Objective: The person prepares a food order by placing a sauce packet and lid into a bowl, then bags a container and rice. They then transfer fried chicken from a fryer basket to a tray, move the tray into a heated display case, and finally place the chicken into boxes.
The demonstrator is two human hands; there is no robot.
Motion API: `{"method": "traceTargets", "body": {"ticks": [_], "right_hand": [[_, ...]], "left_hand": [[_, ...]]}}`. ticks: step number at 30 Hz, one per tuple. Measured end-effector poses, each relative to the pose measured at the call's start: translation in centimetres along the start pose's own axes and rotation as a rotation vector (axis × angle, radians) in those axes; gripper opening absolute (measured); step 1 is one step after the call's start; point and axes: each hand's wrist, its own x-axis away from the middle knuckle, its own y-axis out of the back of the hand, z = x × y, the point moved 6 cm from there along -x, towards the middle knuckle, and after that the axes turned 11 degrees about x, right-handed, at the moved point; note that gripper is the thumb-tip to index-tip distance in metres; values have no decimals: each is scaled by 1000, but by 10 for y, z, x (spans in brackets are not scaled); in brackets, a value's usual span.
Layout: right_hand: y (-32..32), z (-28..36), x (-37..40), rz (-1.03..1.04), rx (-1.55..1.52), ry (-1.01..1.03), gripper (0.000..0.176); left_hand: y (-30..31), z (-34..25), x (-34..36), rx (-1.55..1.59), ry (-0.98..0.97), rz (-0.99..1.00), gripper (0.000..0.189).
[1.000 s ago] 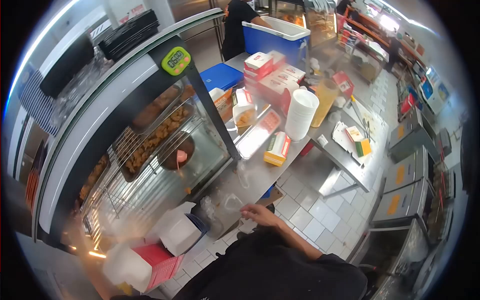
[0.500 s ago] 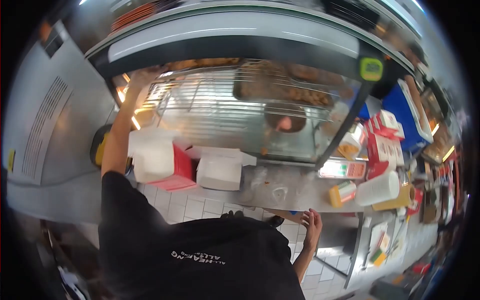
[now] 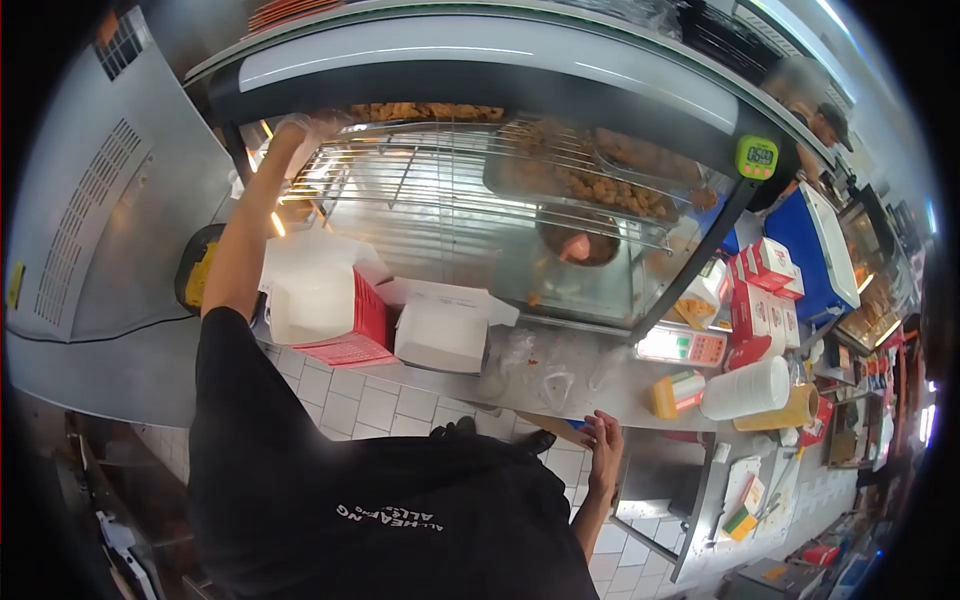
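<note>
My left hand point(image 3: 303, 128), which looks covered by a clear glove, reaches into the glass cabinet at the left end of the wire rack point(image 3: 400, 170). Its fingers are blurred beside a tray of fried food point(image 3: 425, 112), and what they hold, if anything, is hidden. My right hand point(image 3: 603, 438) hangs by the counter's front edge, fingers loosely bent and apart, holding nothing. Below the rack, at the cabinet's front, stand an open red-and-white box point(image 3: 345, 325) and a lower open white box point(image 3: 442, 335).
Crumpled clear plastic point(image 3: 545, 385) lies on the counter point(image 3: 640, 400). To the right are a scale point(image 3: 682, 346), white tubs point(image 3: 745, 388) and stacked red-and-white boxes point(image 3: 765, 300). A green timer point(image 3: 757, 157) hangs on the cabinet. Another person point(image 3: 828, 125) stands at the upper right.
The view has shifted slightly and become sharper. My left hand remains at the rack's left end inside the cabinet. My right hand appears slightly farther left, its fingers still loosely bent.
</note>
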Motion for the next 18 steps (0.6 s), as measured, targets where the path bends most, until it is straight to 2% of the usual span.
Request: {"method": "traceTargets", "body": {"ticks": [9, 11, 14, 15, 16, 18], "right_hand": [[-14, -8, 17, -39, -50, 17, 33], [-16, -16, 21, -49, -64, 1, 33], [-17, -21, 24, -51, -70, -13, 33], [-19, -21, 24, -50, -66, -17, 33], [-20, -20, 24, -43, -71, -17, 33], [-24, -17, 23, -28, -50, -30, 33]], "left_hand": [[-9, 0, -7, -27, -56, 54, 41], [-8, 3, -2, -72, -70, 8, 41], [-6, 20, 11, -289, -95, -204, 42], [-9, 27, 15, -297, -92, -204, 42], [-10, 30, 22, -275, -108, -240, 37], [29, -29, 61, 206, -152, -419, 28]]}}
